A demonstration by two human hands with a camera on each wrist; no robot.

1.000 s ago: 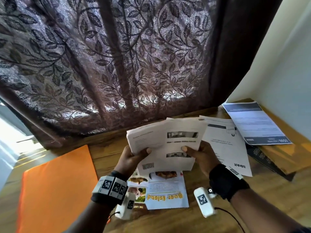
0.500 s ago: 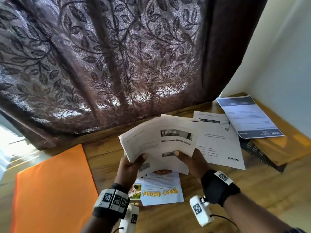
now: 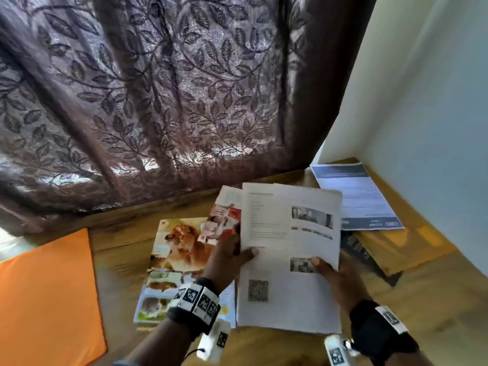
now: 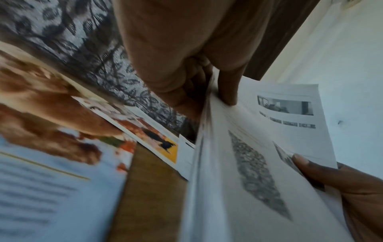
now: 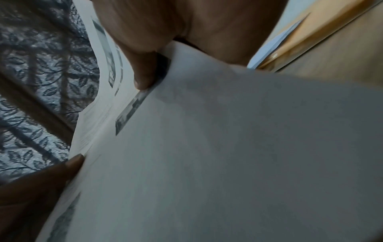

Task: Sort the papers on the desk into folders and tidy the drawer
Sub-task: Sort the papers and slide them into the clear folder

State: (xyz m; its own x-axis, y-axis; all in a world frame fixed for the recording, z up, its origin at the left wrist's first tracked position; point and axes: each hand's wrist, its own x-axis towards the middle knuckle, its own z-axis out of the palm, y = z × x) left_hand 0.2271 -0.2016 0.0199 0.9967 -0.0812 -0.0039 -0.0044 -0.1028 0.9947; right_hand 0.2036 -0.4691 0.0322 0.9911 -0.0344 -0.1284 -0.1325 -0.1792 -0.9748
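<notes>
Both hands pinch white paper stack (image 3: 287, 260), left hand (image 3: 227, 256) at left edge, right hand (image 3: 340, 278) at right; orange folder (image 3: 47, 299) lies far left, nearer left hand.

black wristbands (image 3: 380, 331), white tagged cameras (image 3: 336, 351) (cabled)

Left hand (image 3: 227, 253) raised off the bench, thumb on top of the papers (image 3: 287, 260) at their left edge, fingers curled beneath. Right hand (image 3: 340, 281) at the lower right edge, thumb pressed on top, fingers hidden under the sheets. Both wrists banded, forearms reaching in from the near edge.
</notes>
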